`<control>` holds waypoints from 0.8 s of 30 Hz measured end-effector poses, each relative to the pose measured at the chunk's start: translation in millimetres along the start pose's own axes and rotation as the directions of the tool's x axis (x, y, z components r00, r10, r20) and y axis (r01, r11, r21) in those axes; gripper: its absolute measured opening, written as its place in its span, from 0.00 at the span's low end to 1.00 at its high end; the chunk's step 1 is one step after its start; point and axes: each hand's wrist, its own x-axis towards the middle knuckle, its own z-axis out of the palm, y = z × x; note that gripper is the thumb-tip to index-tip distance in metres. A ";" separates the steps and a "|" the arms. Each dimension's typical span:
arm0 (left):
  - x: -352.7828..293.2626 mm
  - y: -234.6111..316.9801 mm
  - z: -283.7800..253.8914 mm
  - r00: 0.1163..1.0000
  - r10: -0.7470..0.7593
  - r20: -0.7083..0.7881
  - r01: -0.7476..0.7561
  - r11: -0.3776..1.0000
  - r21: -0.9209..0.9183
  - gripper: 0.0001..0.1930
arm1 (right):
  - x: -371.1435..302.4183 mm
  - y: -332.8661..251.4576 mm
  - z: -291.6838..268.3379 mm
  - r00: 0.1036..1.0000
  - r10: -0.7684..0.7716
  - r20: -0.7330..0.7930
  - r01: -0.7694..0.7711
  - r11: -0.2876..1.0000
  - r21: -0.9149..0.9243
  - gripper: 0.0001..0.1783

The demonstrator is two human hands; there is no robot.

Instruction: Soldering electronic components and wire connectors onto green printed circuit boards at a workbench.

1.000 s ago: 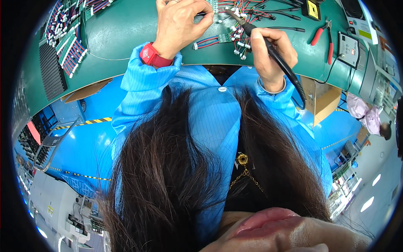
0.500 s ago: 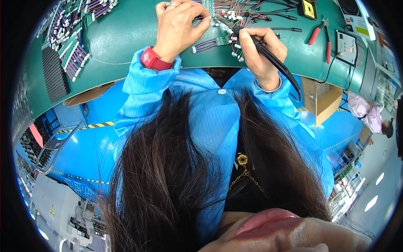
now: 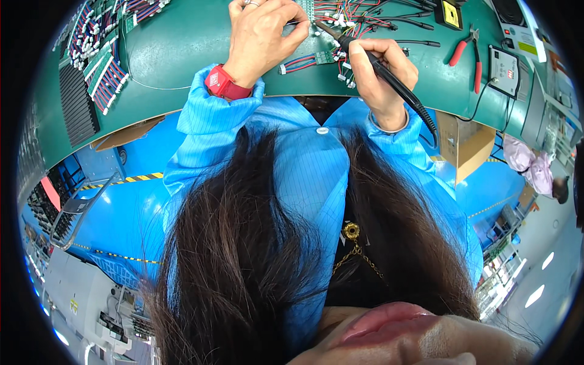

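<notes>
My right hand (image 3: 384,76) grips a soldering iron (image 3: 378,66) like a pen, its tip slanting up-left to the edge of a green circuit board (image 3: 305,8). Close to that tip, my left hand (image 3: 263,42) is closed in a pinch beside the board, its fingertips partly hidden. A thin silvery solder wire (image 3: 159,89) runs over the bench to my left wrist, and a fine strand shows by the pinch. Coloured leads with white connectors (image 3: 340,23) spread right of the board. A small board with leads (image 3: 322,58) lies between my hands.
Bundles of wired boards (image 3: 100,52) and a black ribbed tray (image 3: 78,109) fill the bench's left. On the right are red-handled cutters (image 3: 468,52), a yellow-and-black holder (image 3: 450,13) and a corded control box (image 3: 504,68). Below stands a cardboard box (image 3: 465,146); another person (image 3: 529,158) is far right.
The view has shifted slightly. My left hand has barely moved, and the iron's tip stays near the board's edge. Both grips look the same.
</notes>
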 end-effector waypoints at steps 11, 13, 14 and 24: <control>-2.8 -0.9 6.8 0.999 0.015 -0.036 -0.014 1.000 0.022 0.04 | -1.2 1.9 1.0 1.000 -0.009 0.001 0.009 1.000 0.015 0.04; -3.0 -2.3 6.4 1.000 -0.019 0.003 0.019 1.000 0.020 0.04 | -0.5 1.6 1.0 1.000 -0.013 0.000 0.013 1.000 0.017 0.04; -2.7 -2.6 6.3 0.999 -0.035 0.022 0.035 0.999 0.020 0.04 | 0.0 1.5 1.0 1.000 -0.016 -0.001 0.016 1.000 0.018 0.04; -0.8 2.2 2.8 0.999 -0.046 -0.027 0.045 0.999 -0.023 0.03 | -2.7 -3.9 -3.0 1.000 0.014 -0.002 -0.014 1.000 0.005 0.04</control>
